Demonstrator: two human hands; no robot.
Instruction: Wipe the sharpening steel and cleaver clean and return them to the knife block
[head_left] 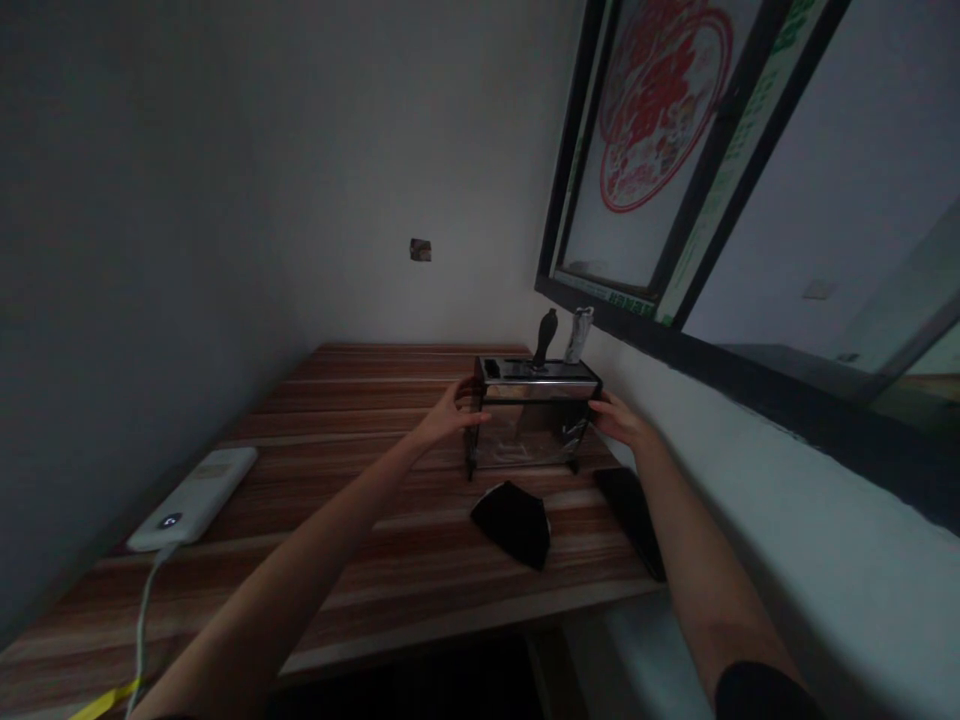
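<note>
A clear-sided knife holder (536, 391) with a shiny metal top and black edges stands upright on the wooden table (360, 400). From its top slots rise a black handle (547, 335) and a second handle in crinkled, pale wrapping (579, 335). My left hand (451, 412) grips the left end, thumb across the front and fingers at the side. On the opposite end, my right hand (618, 418) has its fingers against the side edge. Some fingertips of both hands are hidden behind the holder.
A black folded cloth piece, perhaps a mask (516, 524), lies in front of the holder. A flat black object (632, 515) rests under my right forearm. At left is a white power bank (196, 497) with a cable (142, 615). Walls and a dark window frame (694, 350) border the table.
</note>
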